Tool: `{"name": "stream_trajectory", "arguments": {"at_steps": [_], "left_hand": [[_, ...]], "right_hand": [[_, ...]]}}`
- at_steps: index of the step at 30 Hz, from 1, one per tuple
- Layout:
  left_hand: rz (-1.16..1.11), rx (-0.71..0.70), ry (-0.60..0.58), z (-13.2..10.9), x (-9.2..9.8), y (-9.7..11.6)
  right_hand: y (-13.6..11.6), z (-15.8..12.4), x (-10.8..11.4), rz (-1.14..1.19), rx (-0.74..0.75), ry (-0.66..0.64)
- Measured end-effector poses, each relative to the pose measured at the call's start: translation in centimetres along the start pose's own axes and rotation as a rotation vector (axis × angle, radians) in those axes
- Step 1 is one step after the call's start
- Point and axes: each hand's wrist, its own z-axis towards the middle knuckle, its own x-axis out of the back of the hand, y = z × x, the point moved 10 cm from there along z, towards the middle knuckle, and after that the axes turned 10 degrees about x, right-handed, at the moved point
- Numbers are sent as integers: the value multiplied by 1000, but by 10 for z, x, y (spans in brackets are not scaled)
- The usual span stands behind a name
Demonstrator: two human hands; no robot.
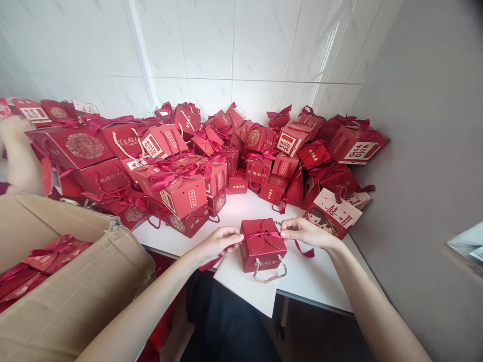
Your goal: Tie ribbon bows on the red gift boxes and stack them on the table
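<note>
A red gift box [263, 254] with a rope handle [269, 279] at its front stands upright near the table's front edge. Across its folded top runs a dark pink ribbon [262, 234], drawn out to both sides and crossing in the middle. My left hand [226, 238] pinches the ribbon at the box's left side. On the right side, my right hand [302, 232] pinches the other length, and its loose tail hangs down onto the table. Beneath the box lies a pale sheet of paper [247, 291] that juts past the table edge.
Many similar red boxes [184, 196] are heaped on the white table [324, 276] against the tiled wall. A cardboard carton [86, 281] with red boxes inside stands at the left. Another person's arm [20, 151] shows at far left. A grey wall [422, 176] bounds the right.
</note>
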Motion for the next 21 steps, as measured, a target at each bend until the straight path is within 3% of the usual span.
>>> {"name": "stream_trajectory", "arguments": {"at_steps": [13,21], "left_hand": [[-44,-24,-91,12,0,-7],[-23,-62,-150,19,0,-9]], "right_hand": [[26,2,-4,222,12,59],[27,4,-6,187,99,65]]}}
